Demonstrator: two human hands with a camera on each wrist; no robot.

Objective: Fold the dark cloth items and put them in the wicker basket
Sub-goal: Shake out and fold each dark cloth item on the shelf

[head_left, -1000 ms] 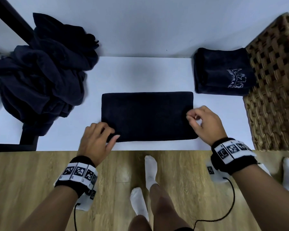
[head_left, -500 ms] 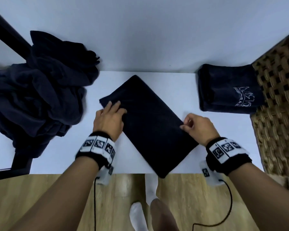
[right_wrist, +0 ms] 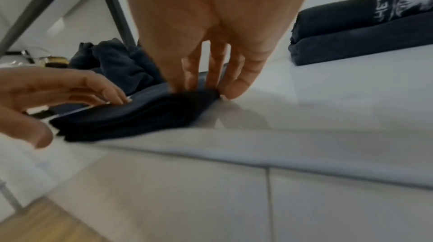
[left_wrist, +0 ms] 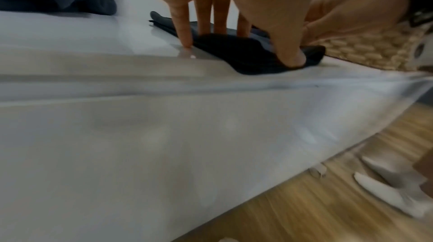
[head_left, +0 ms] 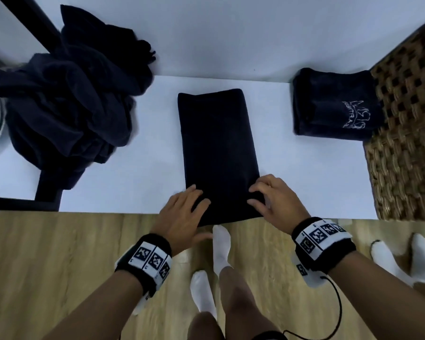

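1. From the head view I see the folded dark cloth [head_left: 219, 153] lying lengthwise mid-counter, its near end overhanging the front edge of the counter [head_left: 280, 168].
2. My left wrist view adds that the left hand [left_wrist: 234, 5] pinches the near left corner, thumb under, fingers on top.
3. My right wrist view shows the right hand [right_wrist: 211, 42] pinching the near right corner.
4. A folded stack [head_left: 334, 104] touches the wicker basket [head_left: 407, 143] at the right edge; a crumpled pile [head_left: 66, 99] sits at the left.

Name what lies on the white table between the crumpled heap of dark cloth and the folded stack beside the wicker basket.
The head view shows one folded dark cloth lying lengthwise between the crumpled heap and the folded stack, with bare white table either side.
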